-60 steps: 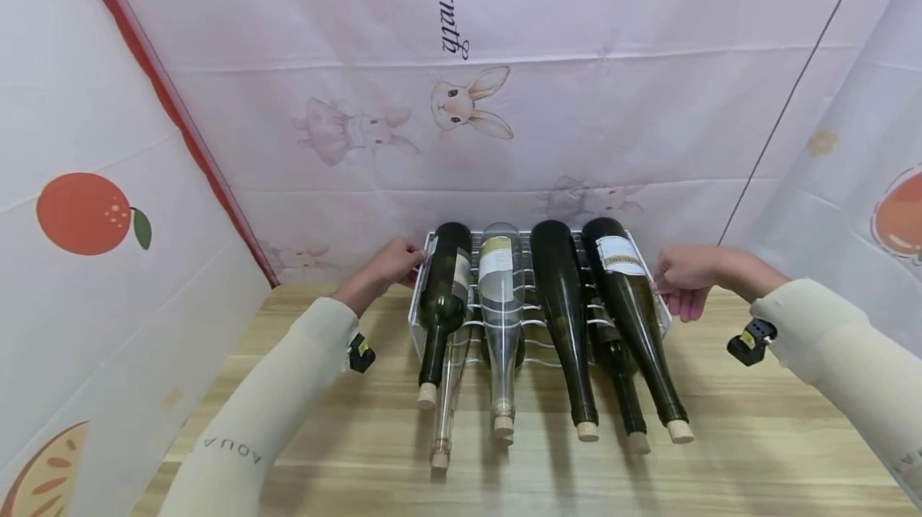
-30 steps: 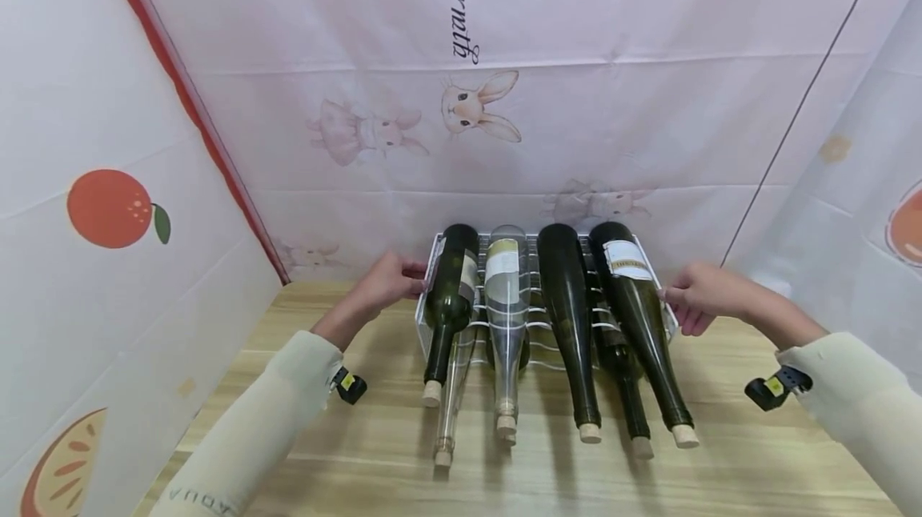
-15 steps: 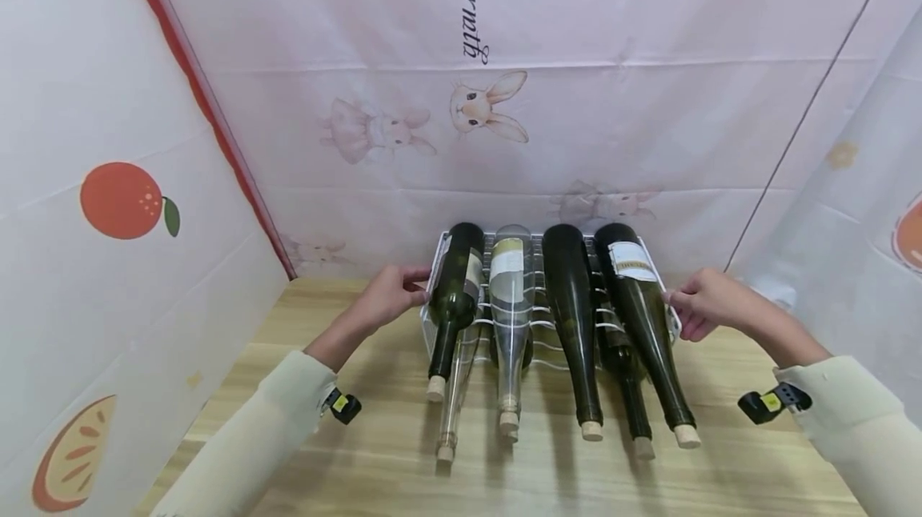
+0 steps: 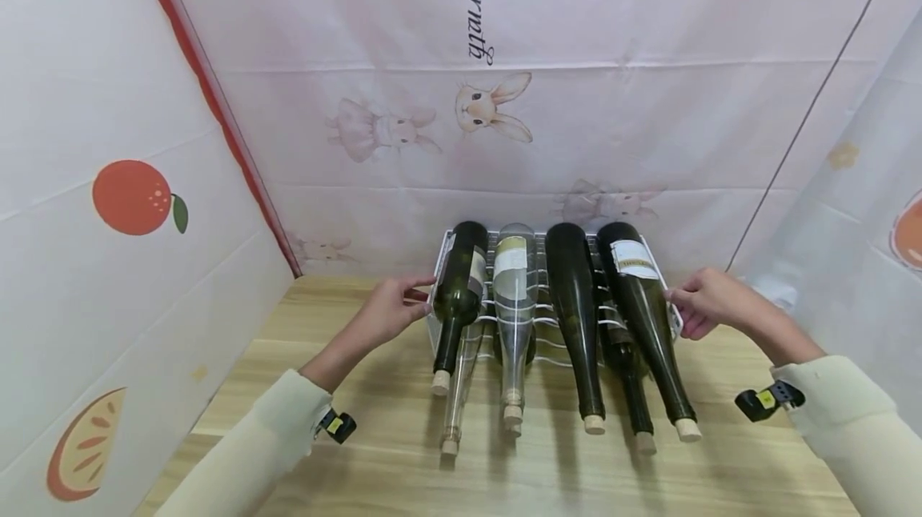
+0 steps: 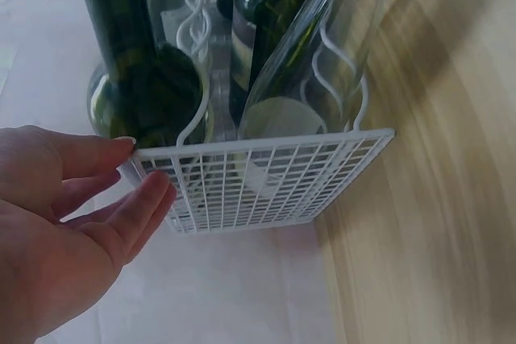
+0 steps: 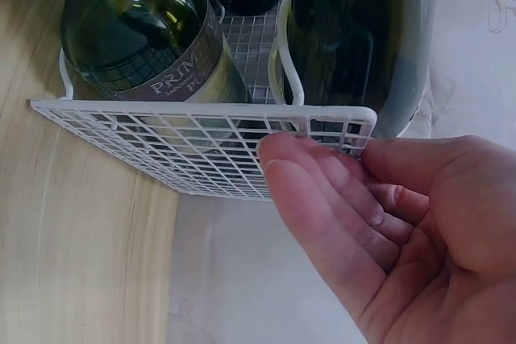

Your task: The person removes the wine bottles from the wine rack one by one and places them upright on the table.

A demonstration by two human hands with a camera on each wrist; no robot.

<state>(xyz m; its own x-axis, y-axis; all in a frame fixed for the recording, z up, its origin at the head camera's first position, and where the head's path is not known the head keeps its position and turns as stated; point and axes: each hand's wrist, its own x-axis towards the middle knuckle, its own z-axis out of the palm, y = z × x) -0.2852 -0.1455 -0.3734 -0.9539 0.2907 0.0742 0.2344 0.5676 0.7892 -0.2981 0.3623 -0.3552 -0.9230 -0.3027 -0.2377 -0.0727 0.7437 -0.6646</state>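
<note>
A white wire wine rack (image 5: 266, 144) stands on the wooden table against the back wall and carries corked wine bottles in two tiers. Across its top lie a dark green bottle (image 4: 461, 277), a clear bottle (image 4: 513, 293), a plain dark bottle (image 4: 572, 301) and a labelled dark bottle (image 4: 644, 317). Their necks point toward me. My left hand (image 4: 392, 305) pinches the rack's left upper rim, thumb and fingers at the corner of the mesh side. At the opposite side, my right hand (image 4: 709, 301) pinches the right rim, fingertips against the mesh.
Lower bottles, one clear (image 4: 458, 405) and one dark (image 4: 629, 381), stick out below the top tier over the table (image 4: 360, 437). Printed cloth walls (image 4: 612, 125) close in the back and both sides. A small black camera sits on each sleeve.
The head view has shifted slightly, moving the scene right. My left hand has slid nearer along the left rim, and my right hand's grip has settled on the right rim. The bottles keep their arrangement.
</note>
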